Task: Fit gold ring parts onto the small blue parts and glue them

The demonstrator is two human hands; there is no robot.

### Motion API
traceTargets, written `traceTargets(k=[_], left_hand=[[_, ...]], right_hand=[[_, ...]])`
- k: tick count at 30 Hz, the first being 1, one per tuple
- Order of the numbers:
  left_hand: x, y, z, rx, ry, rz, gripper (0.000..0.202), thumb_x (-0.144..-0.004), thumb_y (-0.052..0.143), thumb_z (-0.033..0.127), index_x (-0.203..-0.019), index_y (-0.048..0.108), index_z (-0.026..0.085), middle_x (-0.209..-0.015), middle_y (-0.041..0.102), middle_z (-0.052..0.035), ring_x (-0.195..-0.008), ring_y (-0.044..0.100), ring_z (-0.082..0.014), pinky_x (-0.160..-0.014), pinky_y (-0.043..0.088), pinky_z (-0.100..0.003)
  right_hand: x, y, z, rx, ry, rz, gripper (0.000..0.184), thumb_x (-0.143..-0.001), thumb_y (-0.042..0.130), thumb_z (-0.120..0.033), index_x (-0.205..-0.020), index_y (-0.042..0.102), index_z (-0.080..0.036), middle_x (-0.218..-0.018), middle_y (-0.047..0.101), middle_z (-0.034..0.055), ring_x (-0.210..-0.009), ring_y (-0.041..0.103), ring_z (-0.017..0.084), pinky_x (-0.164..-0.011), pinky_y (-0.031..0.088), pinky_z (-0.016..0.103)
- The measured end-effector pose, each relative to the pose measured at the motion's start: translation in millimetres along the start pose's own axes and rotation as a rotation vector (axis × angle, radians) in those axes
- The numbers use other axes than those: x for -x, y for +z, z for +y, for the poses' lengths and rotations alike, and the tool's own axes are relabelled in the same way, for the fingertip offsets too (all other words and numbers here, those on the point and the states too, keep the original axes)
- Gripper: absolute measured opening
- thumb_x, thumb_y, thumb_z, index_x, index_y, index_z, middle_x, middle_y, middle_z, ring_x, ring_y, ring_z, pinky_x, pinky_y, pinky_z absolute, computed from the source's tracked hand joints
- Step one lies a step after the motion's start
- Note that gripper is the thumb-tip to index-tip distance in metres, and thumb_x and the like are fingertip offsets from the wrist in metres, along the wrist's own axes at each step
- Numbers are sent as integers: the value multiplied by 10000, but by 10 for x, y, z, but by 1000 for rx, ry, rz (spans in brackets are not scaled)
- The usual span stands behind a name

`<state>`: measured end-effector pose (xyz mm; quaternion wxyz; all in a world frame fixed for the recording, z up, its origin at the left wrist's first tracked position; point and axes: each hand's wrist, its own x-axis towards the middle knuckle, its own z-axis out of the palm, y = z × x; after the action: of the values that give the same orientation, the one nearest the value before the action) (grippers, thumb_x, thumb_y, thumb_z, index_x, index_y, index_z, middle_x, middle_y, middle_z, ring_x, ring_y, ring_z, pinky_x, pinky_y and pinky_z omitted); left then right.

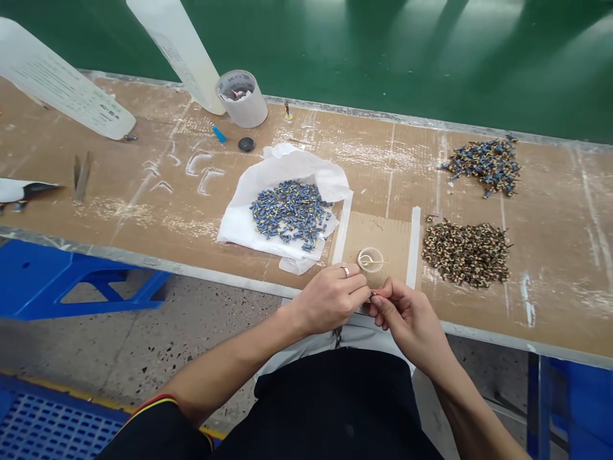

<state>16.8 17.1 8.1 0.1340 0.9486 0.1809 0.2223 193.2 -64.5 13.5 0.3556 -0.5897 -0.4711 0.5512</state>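
Observation:
My left hand [330, 297] and my right hand [407, 316] meet at the table's near edge, fingertips pinched together on a tiny dark part [372, 295] between them. A ring sits on a left finger. Just beyond the fingers lies a small clear round dish [370, 259] on a cardboard patch [383, 233]. To the left, a heap of small blue parts [291, 214] rests on white paper [249, 191]. To the right lies a heap of brown and yellow parts [464, 250], with a blue and brown heap [484, 163] behind it.
A roll of tape [242, 97], two clear plastic bottles [62, 86] [179, 48], a black cap [246, 144] and tweezers [81, 176] lie at the back left of the brown table [119, 191]. Blue stools [71, 281] stand under the table. Green floor lies beyond.

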Motion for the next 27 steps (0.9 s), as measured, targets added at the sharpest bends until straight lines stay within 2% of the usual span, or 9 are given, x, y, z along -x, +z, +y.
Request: traceTargets(k=[6, 12, 15, 21, 27], left_hand=[[47, -8, 4, -29, -30, -5, 311, -996, 414, 121, -714, 539, 164, -693, 554, -31, -702, 503, -174, -674, 406, -291], [37, -166, 109, 112, -155, -76, 289, -1010, 393, 151, -775, 561, 160, -771, 595, -46, -732, 516, -170, -724, 441, -279], [7, -232, 190, 159, -186, -70, 286, -1013, 376, 152, -807, 575, 151, -799, 597, -58, -760, 511, -179, -728, 447, -278], [-24, -215, 268, 221, -161, -11, 282, -1001, 398, 146, -787, 580, 156, -742, 574, -40, -711, 476, -172, -729, 437, -287], [-66, -173, 352, 335, -118, 52, 318, -980, 385, 113, -711, 543, 175, -650, 541, -16, -627, 440, -154, -702, 417, -281]], right_hand=[[4, 27, 25, -78, 20, 27, 261, -959, 599, -400, -806, 596, -189, -731, 678, 22, -610, 599, 118, -578, 485, 233], [72, -38, -36, -184, 3, 10, 189, -920, 667, -385, -996, 685, -212, -862, 730, 40, -796, 689, 163, -737, 570, 267], [142, -64, -74, -211, -29, 55, 151, -908, 689, -353, -990, 695, -227, -919, 737, 41, -855, 706, 172, -794, 584, 273], [248, -71, -122, -147, -133, 130, 78, -910, 686, -299, -901, 696, -222, -839, 720, 21, -764, 691, 142, -708, 573, 220], [350, -45, -132, -16, -254, 162, 134, -963, 593, -231, -829, 597, -221, -740, 660, -3, -682, 634, 119, -639, 521, 201]])
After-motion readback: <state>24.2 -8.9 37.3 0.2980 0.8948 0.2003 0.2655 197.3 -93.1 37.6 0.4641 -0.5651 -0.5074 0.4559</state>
